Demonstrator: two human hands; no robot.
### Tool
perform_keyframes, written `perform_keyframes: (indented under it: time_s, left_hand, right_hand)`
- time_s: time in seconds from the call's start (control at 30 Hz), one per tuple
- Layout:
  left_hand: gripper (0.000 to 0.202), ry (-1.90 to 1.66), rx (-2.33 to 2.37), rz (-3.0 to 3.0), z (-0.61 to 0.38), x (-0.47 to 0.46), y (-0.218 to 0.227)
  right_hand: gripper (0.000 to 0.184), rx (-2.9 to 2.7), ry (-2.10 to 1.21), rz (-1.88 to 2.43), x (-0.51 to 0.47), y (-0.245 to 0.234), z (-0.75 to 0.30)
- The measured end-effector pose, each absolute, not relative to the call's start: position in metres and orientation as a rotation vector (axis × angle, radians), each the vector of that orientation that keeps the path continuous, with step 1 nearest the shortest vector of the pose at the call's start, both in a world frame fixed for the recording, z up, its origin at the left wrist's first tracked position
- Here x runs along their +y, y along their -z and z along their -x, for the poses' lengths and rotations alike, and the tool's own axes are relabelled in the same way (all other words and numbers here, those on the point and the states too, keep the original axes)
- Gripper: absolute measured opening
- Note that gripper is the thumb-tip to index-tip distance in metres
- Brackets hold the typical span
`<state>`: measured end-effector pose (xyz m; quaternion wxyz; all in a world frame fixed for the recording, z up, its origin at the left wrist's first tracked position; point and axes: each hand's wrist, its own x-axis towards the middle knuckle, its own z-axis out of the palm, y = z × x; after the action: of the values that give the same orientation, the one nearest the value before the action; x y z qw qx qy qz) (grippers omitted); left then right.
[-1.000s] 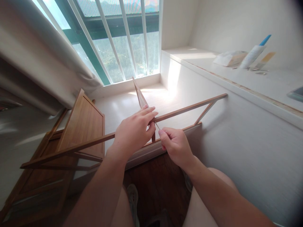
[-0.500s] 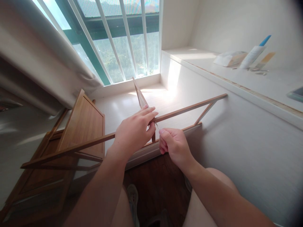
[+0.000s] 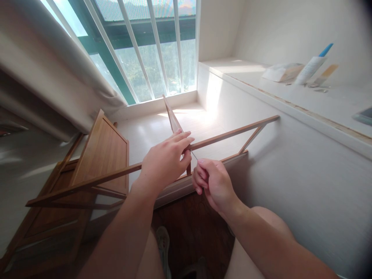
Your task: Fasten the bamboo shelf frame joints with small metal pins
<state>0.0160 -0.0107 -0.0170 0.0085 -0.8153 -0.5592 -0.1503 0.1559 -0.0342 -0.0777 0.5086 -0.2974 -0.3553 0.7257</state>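
A long brown wooden rail (image 3: 232, 133) of a furniture frame runs across the view. My left hand (image 3: 165, 159) grips it near its middle, fingers over the top and thumb beneath. Just right of that thumb, a thin metal rod (image 3: 194, 155) like a hex key reaches up to the underside of the rail. My right hand (image 3: 215, 182) is closed on its lower end, which the fingers hide. A wooden upright piece (image 3: 171, 114) extends from behind the left hand toward the window. Where the rod meets the wood is too small to make out.
A wooden panel (image 3: 101, 153) stands at the left below a curtain (image 3: 58, 69). On the white ledge (image 3: 250, 77) at right lie a tube with a blue tip (image 3: 312, 68), a plastic bag (image 3: 281, 72) and small metal parts. A barred window (image 3: 157, 58) is ahead.
My right hand has turned slightly and its fingers have shifted on the rod, showing more of the shaft. My left hand and the wooden frame look the same.
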Motion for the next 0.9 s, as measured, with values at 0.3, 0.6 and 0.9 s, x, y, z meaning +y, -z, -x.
perform_keyframes:
  time_s: [0.3,0.6,0.9]
  left_hand:
    - [0.038,0.501,-1.76,2.554,-0.0166,-0.0111,0.016]
    - [0.038,0.477,-1.747,2.553,-0.0158,-0.0107,0.0177]
    - [0.038,0.479,-1.752,2.553,-0.0164,-0.0108,0.0172]
  right_hand:
    - [0.04,-0.769,-1.81,0.698,-0.0347,0.0726,-0.1557]
    - [0.042,-0.902,-1.657,0.749,-0.0381,0.077,-0.1556]
    - [0.044,-1.272,-1.38,0.986,-0.0341,0.08,-0.1627]
